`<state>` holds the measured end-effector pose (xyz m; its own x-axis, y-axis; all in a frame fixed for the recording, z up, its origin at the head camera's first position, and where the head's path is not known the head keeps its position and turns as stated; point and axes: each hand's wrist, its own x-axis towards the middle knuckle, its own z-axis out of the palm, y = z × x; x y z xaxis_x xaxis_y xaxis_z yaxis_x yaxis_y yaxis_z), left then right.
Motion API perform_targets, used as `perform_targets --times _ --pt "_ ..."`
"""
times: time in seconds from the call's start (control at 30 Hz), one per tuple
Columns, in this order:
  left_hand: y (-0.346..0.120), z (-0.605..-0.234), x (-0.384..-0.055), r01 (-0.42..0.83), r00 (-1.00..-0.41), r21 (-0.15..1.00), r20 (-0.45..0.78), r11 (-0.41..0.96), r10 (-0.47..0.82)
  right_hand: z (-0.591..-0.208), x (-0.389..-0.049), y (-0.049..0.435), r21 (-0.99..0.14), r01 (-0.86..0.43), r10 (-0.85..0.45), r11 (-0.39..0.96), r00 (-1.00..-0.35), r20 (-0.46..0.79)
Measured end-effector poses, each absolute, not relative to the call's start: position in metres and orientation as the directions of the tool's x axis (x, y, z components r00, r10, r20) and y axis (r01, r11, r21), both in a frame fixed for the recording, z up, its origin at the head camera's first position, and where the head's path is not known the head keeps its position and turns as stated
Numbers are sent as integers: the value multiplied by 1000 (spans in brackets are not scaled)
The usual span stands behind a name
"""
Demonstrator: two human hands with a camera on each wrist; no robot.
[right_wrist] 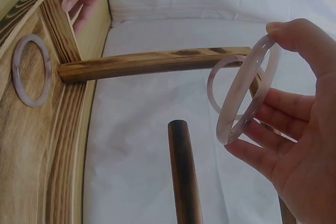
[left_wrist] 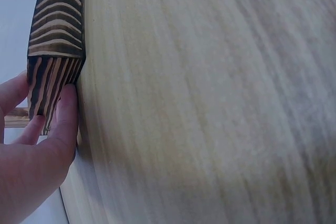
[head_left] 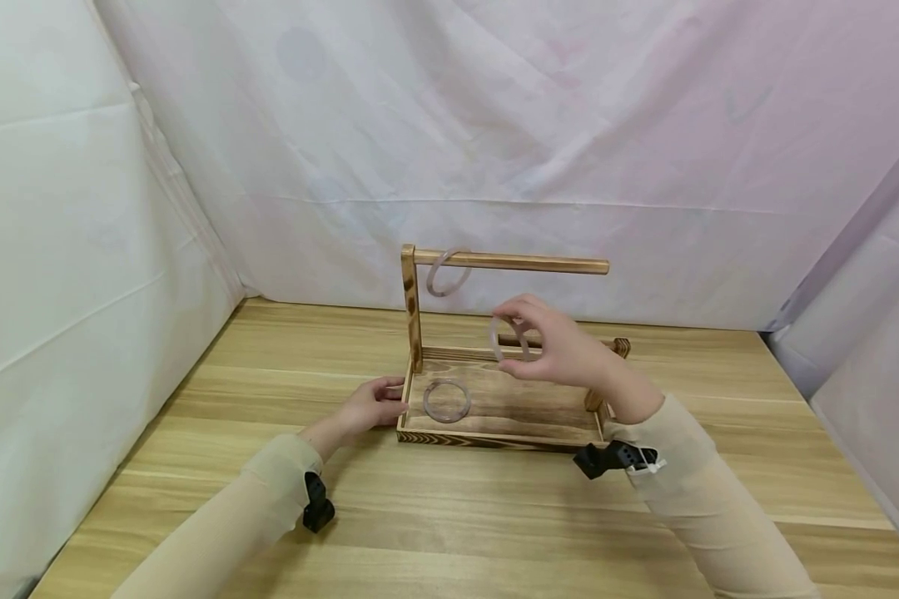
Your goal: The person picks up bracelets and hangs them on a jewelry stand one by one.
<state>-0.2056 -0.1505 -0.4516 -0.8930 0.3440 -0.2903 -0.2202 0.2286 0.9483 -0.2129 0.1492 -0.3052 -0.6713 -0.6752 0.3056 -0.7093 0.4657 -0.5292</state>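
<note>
Brown wooden rack w/ tray base point(head_left: 524, 405): L hand point(head_left: 367, 408) grips its left end. R hand point(head_left: 569, 345) nearer to lower dark-brown round wooden bar point(right_wrist: 185, 177); bar runs L–R, free end left. Pale translucent round bangle point(right_wrist: 240, 86): pinched betw. R thumb & fingers, near bar's free end, not on it; opening approx. oblique to bar axis.

Smooth, glossy, stone-like bangles point(right_wrist: 240, 87); dark-grained wooden rack point(head_left: 524, 408); wood-grain tabletop point(head_left: 457, 516); creased, matt cloth backdrop point(head_left: 494, 125)
</note>
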Motion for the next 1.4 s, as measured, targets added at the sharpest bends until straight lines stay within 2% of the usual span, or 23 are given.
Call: perform_targets --times 0.33,0.67,1.4 --pt "-149 -450 -205 -235 -896 946 -300 223 328 -301 -215 160 -569 -691 -648 447 -688 327" --pt "-148 -450 -204 -228 -896 949 -292 219 334 -299 -218 175 -544 -716 -605 438 -682 410" --pt "-148 -452 -205 -237 -897 946 -300 220 325 -296 -212 211 -638 -672 -525 375 -722 451"
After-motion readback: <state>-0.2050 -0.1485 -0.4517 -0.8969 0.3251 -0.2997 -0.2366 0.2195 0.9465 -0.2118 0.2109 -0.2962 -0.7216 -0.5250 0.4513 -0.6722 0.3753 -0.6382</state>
